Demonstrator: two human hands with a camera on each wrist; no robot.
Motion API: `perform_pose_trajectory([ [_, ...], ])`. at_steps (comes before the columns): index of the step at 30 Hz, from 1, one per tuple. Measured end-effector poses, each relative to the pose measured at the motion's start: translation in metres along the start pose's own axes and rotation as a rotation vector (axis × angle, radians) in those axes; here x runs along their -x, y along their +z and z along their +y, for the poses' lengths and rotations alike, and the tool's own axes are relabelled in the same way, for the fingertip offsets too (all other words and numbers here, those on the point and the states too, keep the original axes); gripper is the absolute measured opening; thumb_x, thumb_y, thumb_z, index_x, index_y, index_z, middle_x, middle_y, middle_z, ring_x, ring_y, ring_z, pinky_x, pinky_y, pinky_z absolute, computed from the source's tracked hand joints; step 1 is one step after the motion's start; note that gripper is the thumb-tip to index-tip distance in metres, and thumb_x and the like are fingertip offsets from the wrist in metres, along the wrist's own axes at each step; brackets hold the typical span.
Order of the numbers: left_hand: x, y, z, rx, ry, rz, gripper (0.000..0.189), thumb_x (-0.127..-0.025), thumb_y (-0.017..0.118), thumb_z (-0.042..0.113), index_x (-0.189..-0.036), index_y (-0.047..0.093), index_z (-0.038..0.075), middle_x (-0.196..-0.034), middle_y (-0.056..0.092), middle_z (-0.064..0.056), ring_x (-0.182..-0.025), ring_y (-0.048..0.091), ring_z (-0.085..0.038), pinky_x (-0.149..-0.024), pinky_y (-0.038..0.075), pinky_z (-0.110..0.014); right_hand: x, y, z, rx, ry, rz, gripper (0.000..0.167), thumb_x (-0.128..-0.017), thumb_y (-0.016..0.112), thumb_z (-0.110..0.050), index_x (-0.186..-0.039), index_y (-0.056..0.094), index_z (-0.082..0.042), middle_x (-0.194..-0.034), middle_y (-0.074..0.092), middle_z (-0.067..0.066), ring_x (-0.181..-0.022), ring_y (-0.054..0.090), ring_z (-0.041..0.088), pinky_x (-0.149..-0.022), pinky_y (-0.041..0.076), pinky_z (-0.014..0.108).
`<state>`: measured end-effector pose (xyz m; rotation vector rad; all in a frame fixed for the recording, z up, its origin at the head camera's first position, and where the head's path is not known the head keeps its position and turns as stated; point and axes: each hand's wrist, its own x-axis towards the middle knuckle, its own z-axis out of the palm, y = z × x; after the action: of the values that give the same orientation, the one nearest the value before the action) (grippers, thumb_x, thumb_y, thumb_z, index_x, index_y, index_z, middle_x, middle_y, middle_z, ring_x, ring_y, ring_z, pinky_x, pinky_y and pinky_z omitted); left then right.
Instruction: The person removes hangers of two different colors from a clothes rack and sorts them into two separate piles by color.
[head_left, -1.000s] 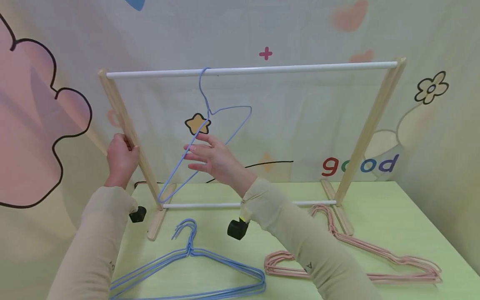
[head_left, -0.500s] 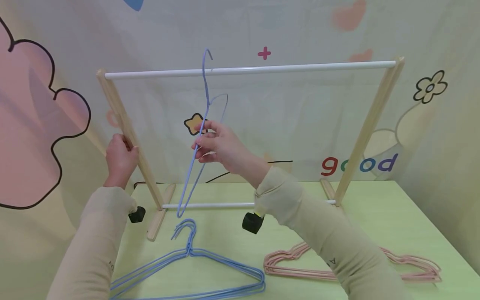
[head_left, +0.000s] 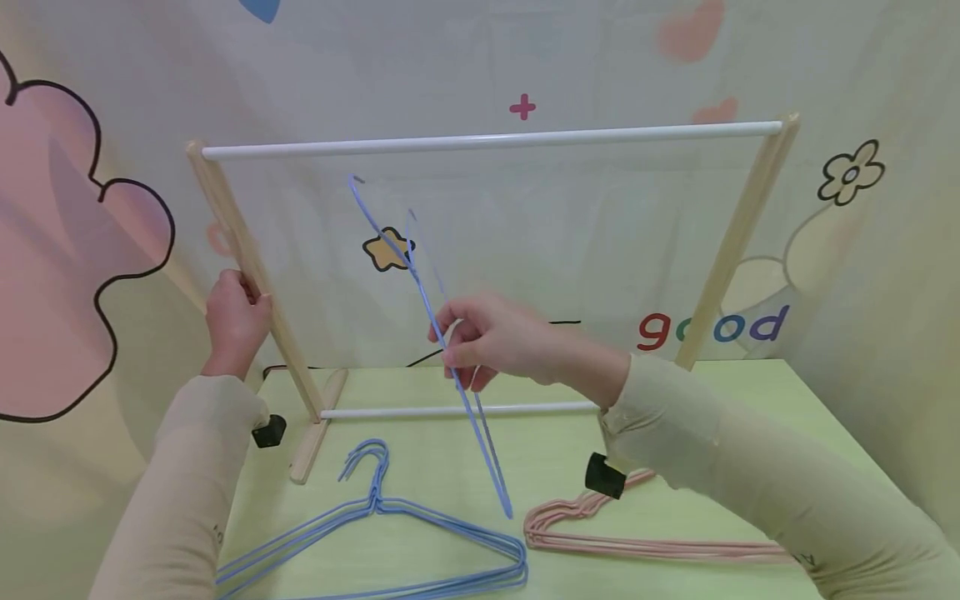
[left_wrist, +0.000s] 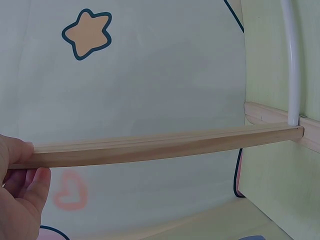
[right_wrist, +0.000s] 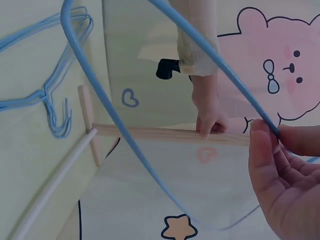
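Observation:
My right hand (head_left: 498, 340) pinches a blue wire hanger (head_left: 426, 302) by one side, between thumb and fingers. The hanger is tilted, its hook up and to the left, below the rack's white top rail (head_left: 480, 142) and apart from it. In the right wrist view the thumb and fingers (right_wrist: 261, 145) close on the blue wire (right_wrist: 220, 62). My left hand (head_left: 236, 321) grips the left wooden post (head_left: 258, 275) of the rack about halfway up. In the left wrist view, thumb and fingers (left_wrist: 37, 192) lie on both sides of that post (left_wrist: 150, 147).
Several blue hangers (head_left: 378, 500) lie stacked on the pale green table (head_left: 420, 467) in front of the rack. Several pink hangers (head_left: 555, 525) lie to the right, partly behind my right sleeve (head_left: 720, 442). The rack's lower white rail (head_left: 405, 412) runs close above the tabletop.
My right hand has lifted the blue hanger's hook off the top rail, then drawn the hanger down and to the right, turning it. The left hand stays on the post.

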<state>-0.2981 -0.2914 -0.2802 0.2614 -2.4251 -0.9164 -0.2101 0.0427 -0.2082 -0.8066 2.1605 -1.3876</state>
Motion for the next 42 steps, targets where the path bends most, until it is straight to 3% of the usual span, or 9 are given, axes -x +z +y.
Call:
perform_pose_trajectory([
  [6, 0.001, -0.001, -0.002, -0.016, 0.005, 0.002, 0.032, -0.087, 0.047, 0.012, -0.111, 0.039, -0.008, -0.103, 0.046, -0.025, -0.092, 0.046, -0.036, -0.076, 0.041, -0.046, 0.019, -0.002, 0.019, 0.207, -0.021, -0.017, 0.011, -0.085, 0.049, 0.002, -0.095, 0.047, 0.000, -0.066, 0.056, 0.007, -0.053, 0.052, 0.014, -0.054, 0.048, 0.027],
  [9, 0.002, -0.001, -0.003, -0.017, 0.005, 0.006, 0.031, -0.087, 0.047, 0.011, -0.111, 0.039, -0.008, -0.103, 0.046, -0.024, -0.091, 0.046, -0.036, -0.076, 0.041, -0.045, 0.027, -0.002, 0.030, 0.430, -0.119, -0.003, 0.014, -0.082, 0.050, 0.003, -0.095, 0.050, -0.002, -0.063, 0.054, 0.005, -0.051, 0.047, 0.009, -0.052, 0.043, 0.021],
  [13, 0.002, -0.002, -0.004, -0.023, 0.015, 0.026, 0.028, -0.087, 0.046, 0.011, -0.108, 0.040, -0.007, -0.100, 0.047, -0.023, -0.090, 0.046, -0.035, -0.076, 0.040, -0.044, 0.033, 0.003, 0.048, 0.757, -0.285, 0.079, 0.020, -0.078, 0.050, 0.007, -0.092, 0.057, -0.006, -0.059, 0.053, -0.001, -0.052, 0.040, 0.005, -0.052, 0.036, 0.017],
  [15, 0.002, -0.002, -0.004, -0.027, 0.020, 0.034, 0.028, -0.086, 0.047, 0.011, -0.107, 0.041, -0.007, -0.099, 0.047, -0.023, -0.089, 0.046, -0.035, -0.075, 0.039, -0.043, 0.034, 0.006, 0.058, 0.873, -0.297, 0.114, 0.023, -0.077, 0.051, 0.007, -0.092, 0.059, -0.008, -0.063, 0.056, -0.001, -0.054, 0.041, 0.006, -0.054, 0.036, 0.017],
  [18, 0.001, -0.003, -0.003, -0.023, 0.015, 0.019, 0.030, -0.087, 0.047, 0.011, -0.109, 0.039, -0.008, -0.101, 0.046, -0.024, -0.090, 0.046, -0.035, -0.075, 0.040, -0.044, 0.034, 0.012, 0.071, 0.965, -0.247, 0.109, 0.023, -0.079, 0.053, 0.005, -0.095, 0.058, -0.010, -0.077, 0.063, 0.000, -0.059, 0.047, 0.009, -0.054, 0.039, 0.019],
  [22, 0.000, -0.003, -0.002, -0.022, 0.005, -0.003, 0.032, -0.088, 0.047, 0.012, -0.111, 0.038, -0.008, -0.102, 0.046, -0.024, -0.091, 0.045, -0.036, -0.075, 0.041, -0.045, 0.033, 0.017, 0.090, 0.999, -0.202, 0.078, 0.023, -0.078, 0.056, 0.004, -0.095, 0.056, -0.012, -0.085, 0.065, 0.001, -0.062, 0.050, 0.010, -0.051, 0.039, 0.021],
  [26, -0.001, -0.003, -0.001, -0.015, -0.003, -0.009, 0.032, -0.088, 0.047, 0.012, -0.112, 0.038, -0.008, -0.102, 0.045, -0.024, -0.091, 0.045, -0.036, -0.075, 0.041, -0.045, 0.028, 0.021, 0.112, 0.959, -0.226, 0.040, 0.024, -0.077, 0.053, 0.007, -0.091, 0.055, -0.012, -0.074, 0.060, -0.003, -0.057, 0.043, 0.007, -0.049, 0.034, 0.018],
  [32, -0.001, -0.004, 0.000, -0.020, 0.001, -0.002, 0.032, -0.088, 0.046, 0.012, -0.112, 0.038, -0.008, -0.104, 0.046, -0.024, -0.092, 0.046, -0.036, -0.076, 0.042, -0.045, 0.009, 0.033, 0.142, 0.797, -0.202, -0.135, 0.034, -0.075, 0.039, 0.013, -0.092, 0.055, -0.012, -0.057, 0.037, -0.010, -0.052, 0.027, 0.003, -0.051, 0.026, 0.016],
  [42, 0.001, -0.002, 0.003, -0.004, -0.017, 0.005, 0.031, -0.088, 0.046, 0.009, -0.112, 0.038, -0.008, -0.104, 0.047, -0.024, -0.093, 0.046, -0.035, -0.077, 0.042, -0.046, -0.028, 0.064, 0.162, 0.550, -0.109, -0.285, 0.027, -0.081, 0.037, 0.012, -0.082, 0.049, -0.013, -0.057, 0.045, -0.004, -0.050, 0.040, 0.003, -0.049, 0.034, 0.015],
])
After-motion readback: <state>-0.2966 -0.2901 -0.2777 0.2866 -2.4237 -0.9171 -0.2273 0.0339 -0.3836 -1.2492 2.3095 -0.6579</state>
